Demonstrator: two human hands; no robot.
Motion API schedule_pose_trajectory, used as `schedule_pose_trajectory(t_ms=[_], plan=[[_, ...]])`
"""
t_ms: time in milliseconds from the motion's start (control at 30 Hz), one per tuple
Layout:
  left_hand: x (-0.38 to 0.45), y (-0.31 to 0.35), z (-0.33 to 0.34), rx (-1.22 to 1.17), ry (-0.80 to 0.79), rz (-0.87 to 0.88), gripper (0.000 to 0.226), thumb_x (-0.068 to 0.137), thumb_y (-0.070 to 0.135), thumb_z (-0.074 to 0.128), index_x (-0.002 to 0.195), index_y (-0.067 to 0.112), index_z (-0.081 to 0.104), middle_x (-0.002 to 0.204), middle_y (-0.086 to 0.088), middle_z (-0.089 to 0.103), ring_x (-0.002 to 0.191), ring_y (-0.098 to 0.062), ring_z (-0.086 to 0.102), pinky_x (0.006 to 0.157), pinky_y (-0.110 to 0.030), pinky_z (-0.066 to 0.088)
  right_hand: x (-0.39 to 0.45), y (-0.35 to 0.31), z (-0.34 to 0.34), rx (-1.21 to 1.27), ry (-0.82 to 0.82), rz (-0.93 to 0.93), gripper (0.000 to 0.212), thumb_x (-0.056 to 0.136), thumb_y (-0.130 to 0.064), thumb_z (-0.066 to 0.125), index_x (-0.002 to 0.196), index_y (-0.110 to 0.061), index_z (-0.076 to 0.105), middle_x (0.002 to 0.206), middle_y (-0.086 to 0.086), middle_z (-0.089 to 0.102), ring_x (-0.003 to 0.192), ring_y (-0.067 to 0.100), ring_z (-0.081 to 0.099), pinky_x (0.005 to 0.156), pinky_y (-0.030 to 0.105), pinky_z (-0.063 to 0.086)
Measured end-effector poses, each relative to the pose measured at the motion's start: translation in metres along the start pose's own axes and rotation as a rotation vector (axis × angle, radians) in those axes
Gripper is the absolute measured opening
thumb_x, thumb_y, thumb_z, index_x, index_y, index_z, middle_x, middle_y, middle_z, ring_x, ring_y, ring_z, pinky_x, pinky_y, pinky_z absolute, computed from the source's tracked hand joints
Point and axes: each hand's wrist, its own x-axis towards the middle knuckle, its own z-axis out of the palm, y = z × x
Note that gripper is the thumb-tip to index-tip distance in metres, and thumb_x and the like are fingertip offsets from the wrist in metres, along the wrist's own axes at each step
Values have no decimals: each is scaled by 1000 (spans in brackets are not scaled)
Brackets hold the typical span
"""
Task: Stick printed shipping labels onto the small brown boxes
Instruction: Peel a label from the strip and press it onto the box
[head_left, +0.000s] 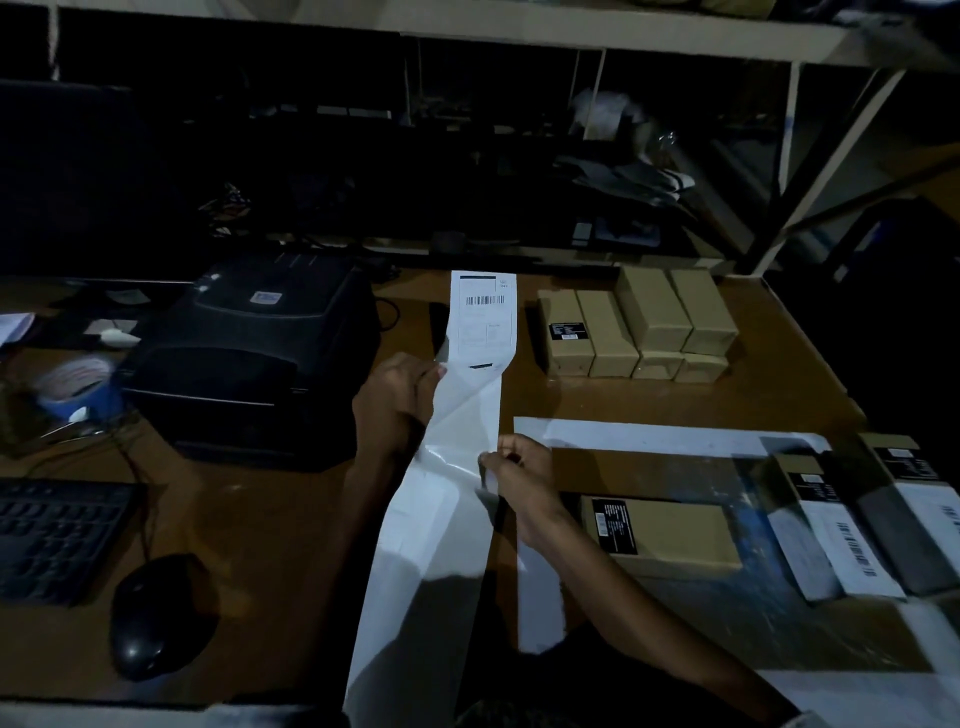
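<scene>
You hold a long label strip upright between both hands: your left hand grips its left edge just under the printed shipping label, and your right hand pinches the right edge lower down. The step looks like peeling that top label off its backing. Keep the left grip firm on the liner, lift one corner cleanly, and keep the sticky face off your fingers and the slack paper below. The nearest bare brown box lies flat just right of your right forearm; square the label to its top before pressing. More unlabelled boxes stand stacked farther back, and labelled boxes lie at the right edge. The brown counter also carries a label printer, keyboard, mouse and a blue tape roll. The room is dim, with dark shelving behind.
</scene>
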Motion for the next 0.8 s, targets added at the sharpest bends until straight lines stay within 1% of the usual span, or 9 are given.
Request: schedule_pose_trajectory(t_ms=[100, 233, 333, 400, 467, 567, 633, 700, 800], plan=[[12, -5, -1, 4, 9, 3, 29, 94, 34, 57, 84, 11, 71, 86, -5, 67, 77, -23, 60, 63, -30, 43, 4, 2, -4, -49, -1, 0, 11, 76, -16, 66, 78, -5, 65, 82, 14, 69, 77, 21, 61, 66, 33, 48], [19, -5, 2, -18, -105, 85, 17, 93, 22, 67, 82, 11, 74, 84, -2, 69, 76, -21, 62, 64, -27, 43, 16, -21, -8, 101, -59, 92, 17, 88, -7, 68, 97, -19, 74, 97, 1, 75, 96, 18, 69, 82, 32, 57], [19, -5, 7, -62, -165, 139, 10, 91, 15, 71, 85, 12, 78, 87, -1, 74, 80, -18, 65, 69, -20, 41, 31, -52, -8, 216, -91, 58, 10, 91, -17, 71, 100, -17, 75, 103, 1, 75, 97, 16, 70, 78, 27, 55], [19, -6, 10, -67, -179, 134, 10, 91, 17, 71, 88, 12, 78, 89, -2, 74, 82, -18, 66, 70, -25, 46, 40, -64, -4, 170, -122, 33, 7, 91, -19, 73, 96, -16, 76, 101, 4, 76, 96, 20, 72, 77, 29, 59], [21, -7, 11, -82, -182, 118, 11, 92, 20, 70, 89, 12, 78, 89, -1, 74, 81, -18, 66, 70, -29, 50, 51, -64, 5, 102, -126, 37, 19, 87, -24, 78, 102, -14, 75, 104, 5, 75, 101, 22, 71, 82, 33, 61], [25, -5, 9, -113, -184, 121, 11, 91, 18, 71, 88, 11, 78, 86, 0, 73, 78, -17, 66, 67, -25, 47, 63, -57, 17, 69, -40, 19, 48, 77, -33, 86, 117, -16, 64, 114, 5, 70, 103, 22, 69, 87, 38, 60], [27, -4, 7, -123, -197, 107, 12, 92, 21, 70, 87, 12, 77, 85, 2, 72, 76, -14, 65, 65, -23, 44, 68, -55, 22, 60, 1, 2, 44, 77, -36, 87, 109, -18, 63, 105, 1, 72, 94, 14, 70, 83, 34, 61], [28, -2, 3, -136, -190, 89, 15, 91, 26, 69, 86, 14, 77, 83, 4, 71, 74, -10, 63, 65, -20, 43, 71, -53, 24, 23, 20, -29, 24, 83, -32, 82, 88, -16, 66, 88, -2, 74, 79, 7, 70, 71, 26, 59], [30, 0, -4, -123, -131, 76, 20, 91, 26, 65, 84, 12, 76, 80, 1, 70, 72, -10, 60, 63, -22, 40, 77, -43, 26, -44, 55, -62, 36, 83, -32, 81, 71, -11, 55, 73, 5, 62, 70, 17, 62, 62, 33, 50]])
